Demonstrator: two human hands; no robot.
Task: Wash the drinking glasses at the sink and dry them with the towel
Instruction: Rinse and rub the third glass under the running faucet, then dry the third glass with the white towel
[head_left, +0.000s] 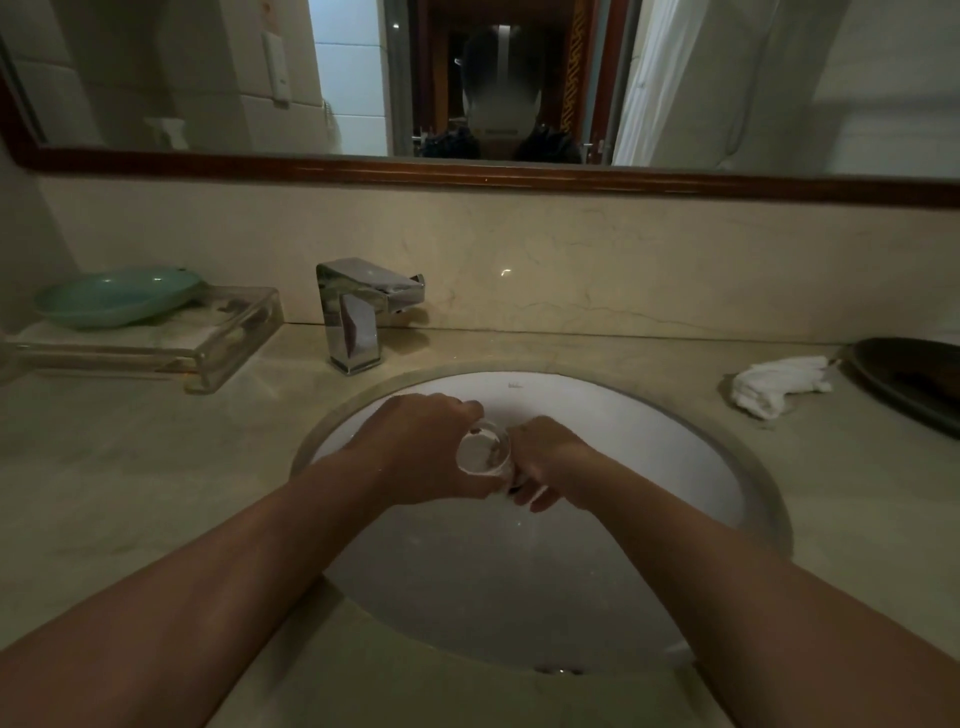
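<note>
Curling fingers round the drinking glass (483, 453), your left hand (431, 452) and right hand (551, 462) hold something likely slippery and fragile; grip its wall.

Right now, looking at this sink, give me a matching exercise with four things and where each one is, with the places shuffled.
Things:
1 drinking glass
2 white towel
3 green dish
4 faucet

Places:
A on the clear tray
B held by the left hand and right hand over the sink
C crumpled on the counter, right of the sink
D upright behind the sink

Pairs: 1-B, 2-C, 3-A, 4-D
</note>
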